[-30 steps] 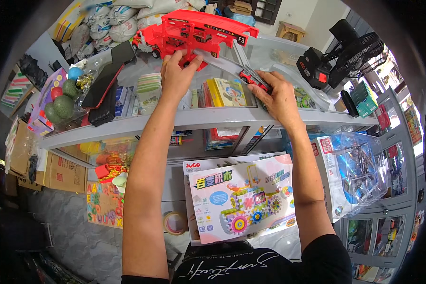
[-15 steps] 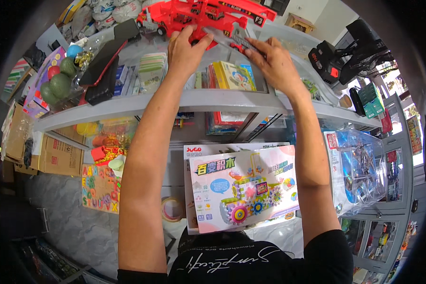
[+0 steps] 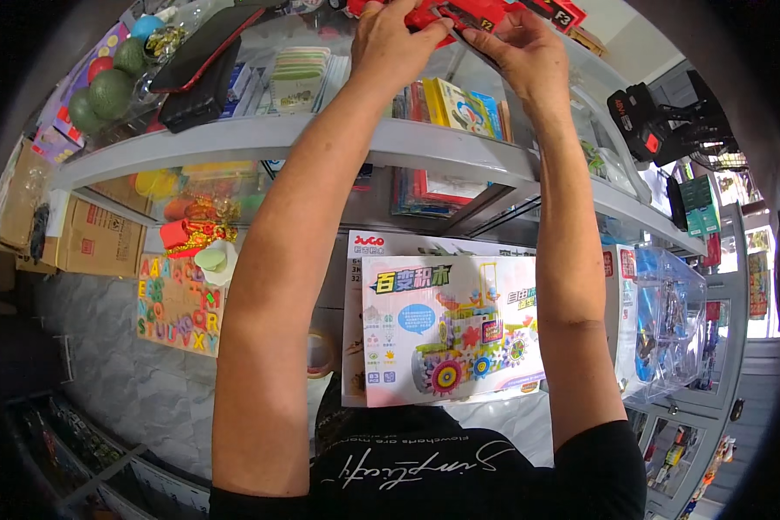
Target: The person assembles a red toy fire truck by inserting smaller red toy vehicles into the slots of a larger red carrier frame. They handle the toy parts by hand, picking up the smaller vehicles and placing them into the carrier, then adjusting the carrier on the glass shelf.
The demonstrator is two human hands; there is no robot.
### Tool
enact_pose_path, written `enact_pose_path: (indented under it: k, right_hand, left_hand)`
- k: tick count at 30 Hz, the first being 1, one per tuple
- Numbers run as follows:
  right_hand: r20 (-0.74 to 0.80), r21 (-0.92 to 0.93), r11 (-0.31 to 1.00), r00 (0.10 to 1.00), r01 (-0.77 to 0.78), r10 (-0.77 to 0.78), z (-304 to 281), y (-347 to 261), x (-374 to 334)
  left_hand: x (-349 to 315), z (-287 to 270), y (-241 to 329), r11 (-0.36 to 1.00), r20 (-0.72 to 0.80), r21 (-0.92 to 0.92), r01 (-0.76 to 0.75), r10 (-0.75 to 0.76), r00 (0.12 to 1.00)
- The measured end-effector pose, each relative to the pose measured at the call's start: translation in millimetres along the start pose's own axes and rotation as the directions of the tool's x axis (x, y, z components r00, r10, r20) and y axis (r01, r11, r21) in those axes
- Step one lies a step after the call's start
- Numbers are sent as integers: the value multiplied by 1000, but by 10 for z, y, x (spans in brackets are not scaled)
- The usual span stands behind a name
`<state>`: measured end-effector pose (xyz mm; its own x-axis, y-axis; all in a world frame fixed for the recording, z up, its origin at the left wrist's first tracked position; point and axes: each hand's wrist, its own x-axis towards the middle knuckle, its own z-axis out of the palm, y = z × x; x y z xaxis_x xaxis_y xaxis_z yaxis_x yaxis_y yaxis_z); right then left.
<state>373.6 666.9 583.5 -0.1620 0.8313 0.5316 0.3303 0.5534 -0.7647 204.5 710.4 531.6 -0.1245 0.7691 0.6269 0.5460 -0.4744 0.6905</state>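
At the top edge, on the glass counter, is a red plastic toy truck (image 3: pixel 472 12) with ramps, partly cut off by the frame. My left hand (image 3: pixel 394 43) is closed on its near side, fingertips partly hidden behind the red plastic. To its right, my right hand (image 3: pixel 529 69) pinches a red part of the truck between thumb and fingers. A thin dark grey strip shows beneath the right thumb; its kind cannot be made out. The two thumbs are close together.
Below the glass counter's grey frame (image 3: pixel 321 143), a boxed gear-block set (image 3: pixel 407 338) lies atop another box against my body. Books (image 3: pixel 464 108), avocados (image 3: pixel 111 94) and a black case (image 3: pixel 201 95) occupy the counter. A power-tool battery (image 3: pixel 634 121) is at right; an alphabet board (image 3: pixel 178 303) lies low left.
My hands have come closer together at the truck, and the right one now pinches its red plastic. The grey ridged piece under the right hand is mostly hidden. The view has shifted.
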Motion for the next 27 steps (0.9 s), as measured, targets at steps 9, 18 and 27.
enact_pose_path:
  k: [9, 18, 27]
  right_hand:
    - [-24, 248, 937, 965, -247, 261, 36, 85, 108]
    - [-56, -331, 944, 998, 6, -26, 10, 380, 63]
    - [6, -451, 890, 998, 65, -70, -61, 272, 128]
  left_hand:
    - [-39, -13, 46, 999, -17, -29, 20, -21, 1000]
    - [-55, 19, 109, 998, -20, -54, 38, -39, 999]
    - [-67, -28, 127, 995, -42, -74, 71, -74, 996]
